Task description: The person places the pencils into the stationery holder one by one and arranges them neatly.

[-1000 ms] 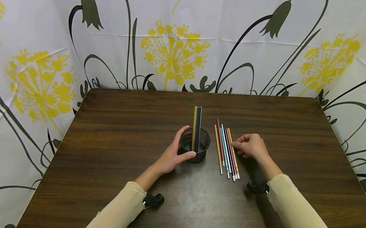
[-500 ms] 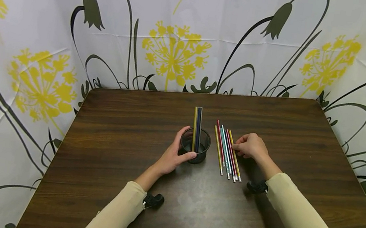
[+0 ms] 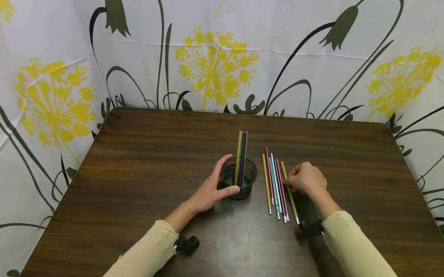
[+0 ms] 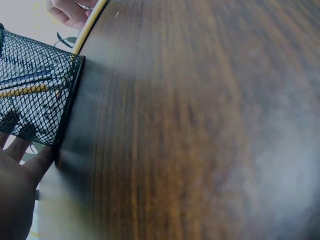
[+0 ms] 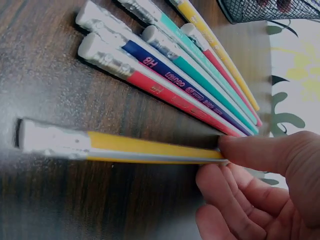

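Observation:
A yellow pencil [image 5: 150, 149] with a white eraser end is pinched between the thumb and fingers of my right hand [image 3: 307, 178]. It is apart from the other pencils [image 5: 185, 97], which lie side by side in yellow, red, teal and dark blue. My left hand [image 3: 211, 190] grips the black mesh pencil cup [image 3: 245, 192] from its left side, thumb at the front. Several pencils [image 3: 240, 158], yellow and dark, stand upright in the cup. In the left wrist view the cup's mesh wall [image 4: 42, 75] shows pencils through it.
Everything rests on a dark wood-grain table [image 3: 160, 148]. A white curtain [image 3: 154, 13] with yellow and grey-green flowers hangs behind the table's far edge and at both sides. Black wrist cameras [image 3: 187, 244] sit on both sleeves.
My right hand has drawn the rightmost yellow pencil away from the row, its eraser end swinging right. My left hand stays on the cup. The head view has shifted slightly.

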Tool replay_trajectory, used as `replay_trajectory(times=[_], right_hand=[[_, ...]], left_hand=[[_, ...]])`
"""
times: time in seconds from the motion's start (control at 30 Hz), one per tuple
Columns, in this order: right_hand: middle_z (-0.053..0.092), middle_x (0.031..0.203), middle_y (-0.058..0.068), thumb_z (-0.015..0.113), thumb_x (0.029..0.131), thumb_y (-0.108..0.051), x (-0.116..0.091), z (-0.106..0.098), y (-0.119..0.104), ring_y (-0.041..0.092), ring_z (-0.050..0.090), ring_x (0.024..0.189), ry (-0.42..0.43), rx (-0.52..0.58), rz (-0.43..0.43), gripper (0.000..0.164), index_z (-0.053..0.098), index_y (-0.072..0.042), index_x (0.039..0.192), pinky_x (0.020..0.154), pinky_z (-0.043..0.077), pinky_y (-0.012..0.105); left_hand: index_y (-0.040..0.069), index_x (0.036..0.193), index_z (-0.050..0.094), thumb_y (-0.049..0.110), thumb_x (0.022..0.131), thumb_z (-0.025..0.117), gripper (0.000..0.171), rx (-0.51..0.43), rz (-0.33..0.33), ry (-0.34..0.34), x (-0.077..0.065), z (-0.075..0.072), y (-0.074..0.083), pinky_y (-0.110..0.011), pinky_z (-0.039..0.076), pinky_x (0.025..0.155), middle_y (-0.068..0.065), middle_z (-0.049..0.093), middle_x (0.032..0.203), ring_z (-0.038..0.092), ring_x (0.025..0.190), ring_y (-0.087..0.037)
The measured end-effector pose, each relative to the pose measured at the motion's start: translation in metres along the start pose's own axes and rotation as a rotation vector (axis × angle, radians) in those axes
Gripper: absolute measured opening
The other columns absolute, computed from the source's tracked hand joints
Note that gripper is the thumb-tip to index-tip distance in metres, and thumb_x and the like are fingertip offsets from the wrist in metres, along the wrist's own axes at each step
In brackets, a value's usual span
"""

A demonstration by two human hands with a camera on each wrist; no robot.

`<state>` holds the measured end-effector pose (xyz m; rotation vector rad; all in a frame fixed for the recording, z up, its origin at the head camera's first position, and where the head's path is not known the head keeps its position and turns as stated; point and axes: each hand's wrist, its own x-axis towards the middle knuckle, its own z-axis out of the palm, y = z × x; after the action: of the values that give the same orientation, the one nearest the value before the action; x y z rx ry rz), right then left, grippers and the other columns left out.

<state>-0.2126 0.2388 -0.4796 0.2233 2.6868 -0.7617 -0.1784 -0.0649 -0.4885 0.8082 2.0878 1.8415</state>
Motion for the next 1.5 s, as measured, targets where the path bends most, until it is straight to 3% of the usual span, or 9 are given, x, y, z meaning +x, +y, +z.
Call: replay_trajectory(times=[0.2, 0.57, 0.77, 0.97, 1.1, 1.27, 1.4, 1.5], right_hand=[[0.067, 0.062, -0.001, 0.076, 0.084, -0.034, -0.001, 0.001, 0.0, 0.017, 0.061, 0.058, 0.008, -0.031, -0.002, 0.023, 0.068, -0.014, 0.078, 0.054, 0.042, 0.036], [0.07, 0.067, 0.0, 0.069, 0.088, -0.028, -0.004, -0.009, 0.004, 0.018, 0.066, 0.062, -0.03, 0.045, -0.009, 0.017, 0.071, -0.011, 0.09, 0.057, 0.05, 0.035], [0.07, 0.068, 0.0, 0.064, 0.09, -0.024, -0.012, -0.026, 0.0, 0.017, 0.067, 0.064, 0.028, 0.08, -0.052, 0.019, 0.071, -0.007, 0.098, 0.058, 0.046, 0.036], [0.072, 0.076, 0.006, 0.065, 0.09, -0.027, -0.025, -0.046, -0.017, 0.02, 0.065, 0.069, 0.153, 0.12, -0.13, 0.019, 0.071, -0.009, 0.095, 0.061, 0.043, 0.035], [0.072, 0.087, 0.011, 0.066, 0.091, -0.026, -0.035, -0.06, -0.036, 0.02, 0.068, 0.071, 0.222, 0.247, -0.209, 0.021, 0.07, -0.007, 0.099, 0.062, 0.049, 0.033], [0.071, 0.093, 0.016, 0.07, 0.091, -0.021, -0.045, -0.072, -0.061, 0.01, 0.069, 0.067, 0.249, 0.542, -0.333, 0.027, 0.067, 0.002, 0.104, 0.059, 0.056, 0.031], [0.072, 0.092, 0.01, 0.07, 0.091, -0.018, -0.049, -0.07, -0.077, 0.014, 0.071, 0.074, 0.239, 0.73, -0.433, 0.028, 0.065, 0.005, 0.106, 0.061, 0.058, 0.035], [0.072, 0.091, 0.008, 0.07, 0.092, -0.016, -0.052, -0.061, -0.086, 0.017, 0.071, 0.078, 0.239, 0.775, -0.476, 0.026, 0.064, 0.005, 0.106, 0.06, 0.057, 0.035]], left_hand=[[0.011, 0.155, 0.012, 0.007, 0.093, 0.065, 0.082, 0.004, -0.004, 0.005, 0.0, 0.001, 0.0, -0.06, 0.025, 0.109, -0.023, 0.034, 0.15, 0.039, 0.134, -0.04], [0.011, 0.155, 0.012, 0.008, 0.093, 0.066, 0.082, 0.027, -0.006, 0.012, -0.001, 0.001, 0.0, -0.06, 0.025, 0.109, -0.023, 0.036, 0.149, 0.039, 0.134, -0.039], [0.011, 0.155, 0.011, 0.008, 0.094, 0.064, 0.082, 0.016, -0.021, 0.005, -0.001, 0.001, 0.001, -0.061, 0.025, 0.109, -0.024, 0.037, 0.148, 0.042, 0.131, -0.041], [0.009, 0.155, 0.012, 0.007, 0.093, 0.065, 0.082, 0.013, -0.013, 0.012, -0.001, 0.001, 0.001, -0.062, 0.024, 0.109, -0.024, 0.037, 0.148, 0.041, 0.132, -0.041], [0.01, 0.155, 0.012, 0.005, 0.093, 0.065, 0.082, 0.008, -0.004, 0.017, -0.001, 0.001, 0.001, -0.063, 0.022, 0.109, -0.024, 0.037, 0.148, 0.038, 0.134, -0.041], [0.01, 0.155, 0.012, 0.006, 0.093, 0.064, 0.081, 0.013, -0.002, 0.017, 0.0, 0.0, 0.002, -0.062, 0.023, 0.109, -0.023, 0.037, 0.148, 0.039, 0.134, -0.04], [0.011, 0.155, 0.012, 0.005, 0.093, 0.064, 0.081, 0.014, -0.004, 0.016, 0.0, 0.0, 0.001, -0.061, 0.024, 0.109, -0.024, 0.036, 0.149, 0.04, 0.133, -0.04], [0.01, 0.155, 0.012, 0.006, 0.093, 0.064, 0.081, 0.011, -0.002, 0.014, 0.0, 0.0, 0.0, -0.061, 0.024, 0.109, -0.024, 0.036, 0.149, 0.04, 0.133, -0.04]])
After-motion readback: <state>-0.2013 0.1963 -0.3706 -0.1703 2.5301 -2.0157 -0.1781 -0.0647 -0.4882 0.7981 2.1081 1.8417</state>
